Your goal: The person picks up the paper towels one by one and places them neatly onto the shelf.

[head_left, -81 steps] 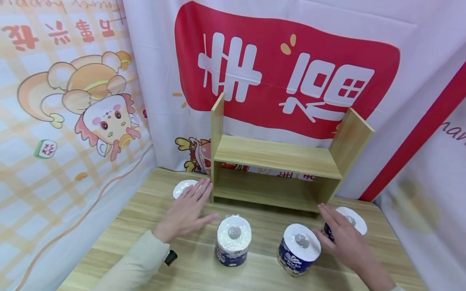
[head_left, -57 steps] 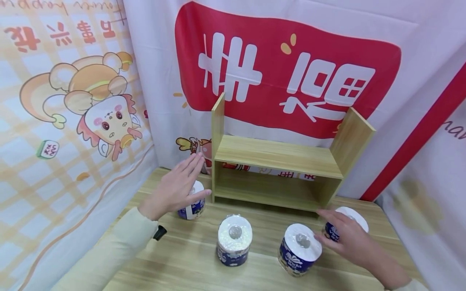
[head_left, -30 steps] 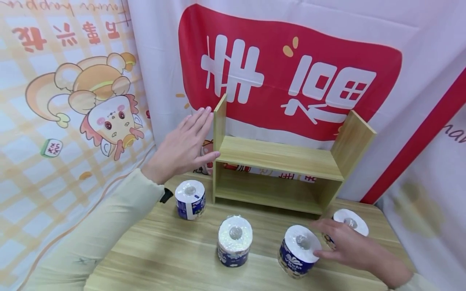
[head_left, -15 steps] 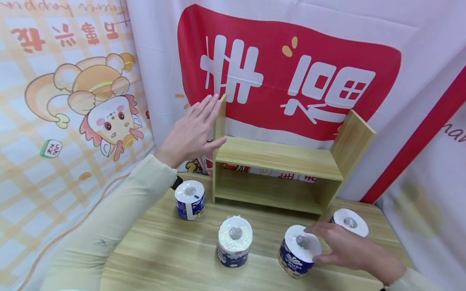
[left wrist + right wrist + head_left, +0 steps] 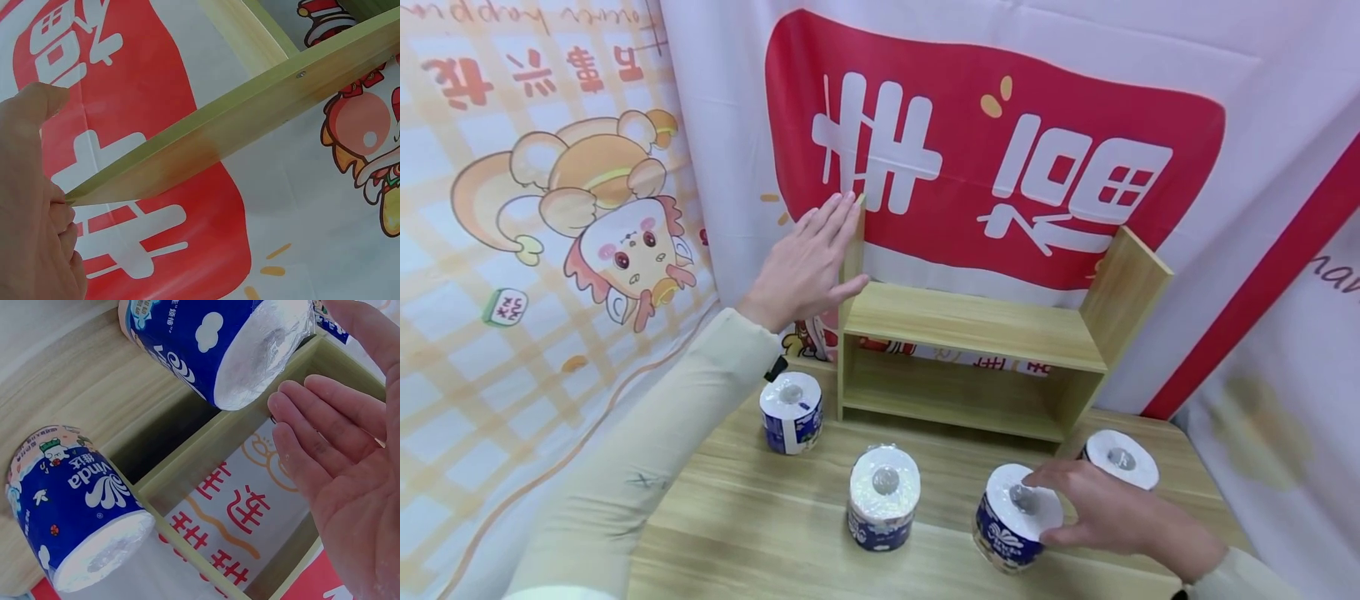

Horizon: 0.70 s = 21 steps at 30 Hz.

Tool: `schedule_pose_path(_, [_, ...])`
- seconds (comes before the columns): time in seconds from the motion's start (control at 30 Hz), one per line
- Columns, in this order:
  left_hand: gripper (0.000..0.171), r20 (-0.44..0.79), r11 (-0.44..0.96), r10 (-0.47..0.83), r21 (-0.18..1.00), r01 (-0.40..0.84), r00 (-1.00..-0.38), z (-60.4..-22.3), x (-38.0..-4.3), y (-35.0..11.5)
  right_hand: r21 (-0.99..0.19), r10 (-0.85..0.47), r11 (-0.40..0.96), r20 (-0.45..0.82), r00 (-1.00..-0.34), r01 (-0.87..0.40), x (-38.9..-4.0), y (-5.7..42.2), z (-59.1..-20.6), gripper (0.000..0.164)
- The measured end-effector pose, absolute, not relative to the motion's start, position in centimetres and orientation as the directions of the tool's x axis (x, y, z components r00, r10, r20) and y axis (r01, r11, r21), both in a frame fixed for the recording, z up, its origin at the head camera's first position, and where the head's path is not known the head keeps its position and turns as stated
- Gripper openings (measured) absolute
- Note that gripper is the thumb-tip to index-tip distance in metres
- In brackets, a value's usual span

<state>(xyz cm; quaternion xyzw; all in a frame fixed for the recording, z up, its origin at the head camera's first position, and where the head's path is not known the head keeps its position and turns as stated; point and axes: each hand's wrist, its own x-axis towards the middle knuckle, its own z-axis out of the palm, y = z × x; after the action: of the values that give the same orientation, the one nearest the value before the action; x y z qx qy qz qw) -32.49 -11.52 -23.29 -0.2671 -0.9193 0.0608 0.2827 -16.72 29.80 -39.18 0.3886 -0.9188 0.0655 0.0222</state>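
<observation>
A small wooden shelf (image 5: 977, 321) stands at the back of the table. My left hand (image 5: 808, 267) is at the top of its left side panel (image 5: 206, 137), fingers extended; in the left wrist view the fingertips meet the panel's upper corner. My right hand (image 5: 1108, 508) hovers at the right side of a wrapped toilet paper roll (image 5: 1009, 537), fingers spread from the thumb; no grip on it shows. Behind that hand, another roll (image 5: 1122, 458) is partly hidden. The right wrist view shows the right palm (image 5: 350, 506) holding nothing.
One toilet paper roll (image 5: 793, 417) stands left of the shelf, another (image 5: 883, 500) in front of it. All are upright on the wooden table (image 5: 760, 517). Printed cloth (image 5: 730, 167) hangs behind and at both sides.
My left hand has risen from the back left roll to the top of the shelf's left panel. My right hand has shifted slightly left, nearer the front right roll. The rolls stay put.
</observation>
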Motion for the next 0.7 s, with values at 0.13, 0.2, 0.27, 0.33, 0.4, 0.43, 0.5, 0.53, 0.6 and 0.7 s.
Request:
schedule_pose_path(0.13, [0.094,0.491,0.846,0.532,-0.277,0.455,-0.690,-23.2,-32.8,-11.5,-0.132,-0.708,0.691,0.070,-0.703,-0.710,-16.7,29.8,-39.3,0.051])
schedule_pose_path(0.2, [0.094,0.491,0.843,0.537,-0.285,0.455,-0.686,-23.2,-32.8,-11.4,-0.140,-0.710,0.689,0.065,-0.701,-0.711,-16.7,29.9,-39.5,0.051])
schedule_pose_path(0.27, [0.093,0.484,0.842,0.538,-0.291,0.453,-0.690,-23.1,-32.9,-11.3,-0.138,-0.726,0.670,0.085,-0.682,-0.730,-16.8,29.9,-39.9,0.051])
schedule_pose_path(0.33, [0.093,0.476,0.844,0.537,-0.298,0.447,-0.697,-23.1,-32.9,-11.2,-0.137,-0.751,0.636,0.116,-0.650,-0.759,-16.9,29.9,-40.2,0.050])
schedule_pose_path(0.4, [0.093,0.466,0.845,0.535,-0.306,0.439,-0.705,-23.1,-33.0,-11.2,-0.135,-0.772,0.603,0.148,-0.618,-0.786,-16.9,29.8,-40.5,0.050])
schedule_pose_path(0.43, [0.093,0.459,0.845,0.534,-0.310,0.435,-0.710,-23.1,-33.0,-11.1,-0.133,-0.779,0.591,0.160,-0.606,-0.796,-16.9,29.8,-40.7,0.050])
schedule_pose_path(0.5, [0.093,0.453,0.845,0.534,-0.319,0.429,-0.714,-23.1,-33.1,-11.1,-0.138,-0.783,0.583,0.168,-0.599,-0.801,-17.0,29.7,-40.9,0.051])
schedule_pose_path(0.53, [0.093,0.450,0.845,0.533,-0.321,0.427,-0.716,-23.2,-33.1,-11.0,-0.141,-0.783,0.582,0.168,-0.599,-0.801,-17.0,29.7,-41.0,0.051])
schedule_pose_path(0.6, [0.093,0.447,0.846,0.532,-0.325,0.423,-0.719,-23.2,-33.2,-11.0,-0.147,-0.784,0.581,0.162,-0.599,-0.800,-17.0,29.7,-41.2,0.050])
schedule_pose_path(0.7, [0.093,0.455,0.846,0.532,-0.329,0.420,-0.715,-23.3,-33.3,-11.0,-0.150,-0.788,0.575,0.161,-0.594,-0.804,-17.1,29.7,-41.4,0.048])
